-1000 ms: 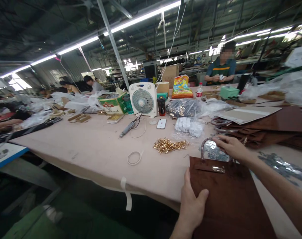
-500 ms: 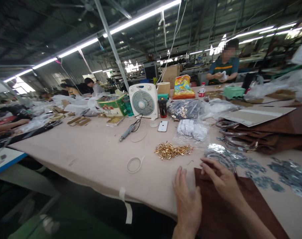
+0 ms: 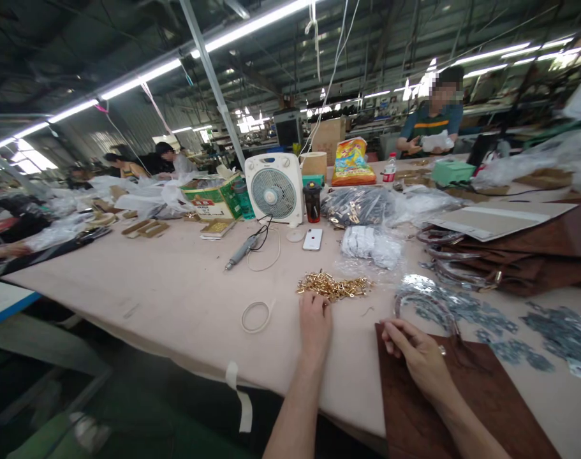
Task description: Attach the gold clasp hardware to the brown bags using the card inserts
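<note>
Brown bag and gold-coloured fittings at the table's near edge

Brown bag: lies at the near right of the table, its lower part running out of view. Flat panel, straight edges, dull leather-like face. Likely light, bending under pressure yet holding its outline; the face could mark. Best taken by the handle, a slim arch that looks wrapped in clear film and so may slip a little, or by the panel's sides.

Right hand: over the bag's top edge, thumb and fingers drawn close together; whether anything is pinched cannot be told.

Left hand: fingers bent, tips at the near side of the gold-coloured fittings; a pinched piece cannot be made out.

Fittings: a loose heap, left of and beyond the bag. Small, hard, glossy metal; probably light, slick and apt to tangle, best picked singly between fingertips.

White strip: coiled in a ring, smooth.

Grey metal plates: thin, flat, scattered right of the handle.

Corded tool: grey, slender barrel.

Stacked brown pieces: supple folds under a stiff pale board.

Fan: white plastic, round grille.

Co-worker: holds a crumpled white bundle.
</note>
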